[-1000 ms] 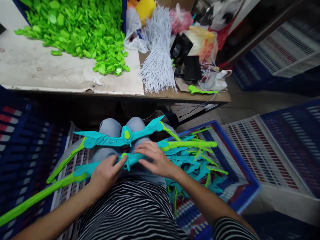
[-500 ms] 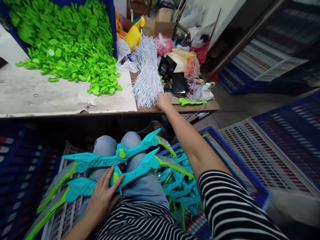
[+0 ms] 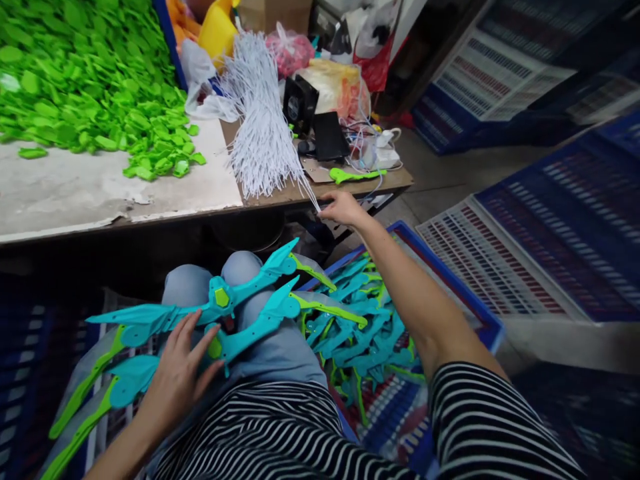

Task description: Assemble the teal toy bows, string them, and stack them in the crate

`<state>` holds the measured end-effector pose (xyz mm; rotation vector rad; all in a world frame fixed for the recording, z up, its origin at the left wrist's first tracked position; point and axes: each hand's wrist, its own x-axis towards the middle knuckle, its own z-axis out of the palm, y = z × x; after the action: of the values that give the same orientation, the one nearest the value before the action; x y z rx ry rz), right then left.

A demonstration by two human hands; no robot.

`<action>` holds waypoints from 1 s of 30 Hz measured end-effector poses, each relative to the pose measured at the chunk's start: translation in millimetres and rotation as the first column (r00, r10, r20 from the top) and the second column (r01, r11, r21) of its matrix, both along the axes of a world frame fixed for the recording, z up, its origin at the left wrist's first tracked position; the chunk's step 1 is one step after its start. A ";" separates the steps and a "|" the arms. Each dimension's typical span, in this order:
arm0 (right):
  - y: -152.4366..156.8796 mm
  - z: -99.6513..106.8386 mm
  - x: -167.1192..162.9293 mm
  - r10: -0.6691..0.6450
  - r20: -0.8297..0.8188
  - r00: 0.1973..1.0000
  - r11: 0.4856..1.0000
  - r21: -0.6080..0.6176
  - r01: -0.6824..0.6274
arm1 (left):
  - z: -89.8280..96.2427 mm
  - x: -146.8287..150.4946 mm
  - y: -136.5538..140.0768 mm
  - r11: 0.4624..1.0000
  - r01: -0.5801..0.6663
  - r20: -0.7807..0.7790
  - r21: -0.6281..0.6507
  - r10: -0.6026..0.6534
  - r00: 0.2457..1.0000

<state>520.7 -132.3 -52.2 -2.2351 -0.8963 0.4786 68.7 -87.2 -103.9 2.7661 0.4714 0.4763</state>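
Two teal and green plastic toy bows lie across my lap, the farther bow (image 3: 257, 283) just beyond the nearer bow (image 3: 260, 333). My left hand (image 3: 187, 367) rests with spread fingers on the middle of the nearer one, fingertips reaching toward the farther one. Out at the table's front edge, my right hand (image 3: 343, 208) pinches the ends of a few white cords (image 3: 311, 193). Those cords stretch taut from a thick bundle of white cords (image 3: 260, 120) lying on the table.
A heap of green plastic pieces (image 3: 100, 113) spills over the table (image 3: 190, 193) at left. A black fan (image 3: 300, 103), wires and plastic bags crowd the right end. Below my right arm, a blue crate (image 3: 475, 313) holds more bows. Stacked crates (image 3: 500, 87) stand at right.
My right hand has drawn back from the bundle, pulling a few cords past the table edge. My left hand stays on the nearer bow. The view has shifted right.
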 end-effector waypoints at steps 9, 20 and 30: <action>-45.6 -13.7 -33.9 -0.146 -0.539 0.830 0.975 0.062 0.212 | 26.7 58.7 -6.4 0.996 0.045 0.142 -0.073 -0.034 0.989; -40.1 -44.7 -18.8 -0.151 -0.553 0.819 0.955 0.132 0.265 | 27.1 71.9 -16.0 0.975 0.027 0.101 -0.219 -0.004 0.995; -59.8 -45.0 -20.7 -0.068 -0.516 0.854 0.972 0.159 0.174 | 36.1 93.6 -35.6 0.941 0.055 0.068 -0.333 -0.034 0.997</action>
<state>500.0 -192.1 -97.2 -1.8309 -0.4935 0.8316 162.4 -122.8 -67.8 2.4228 0.4291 0.4246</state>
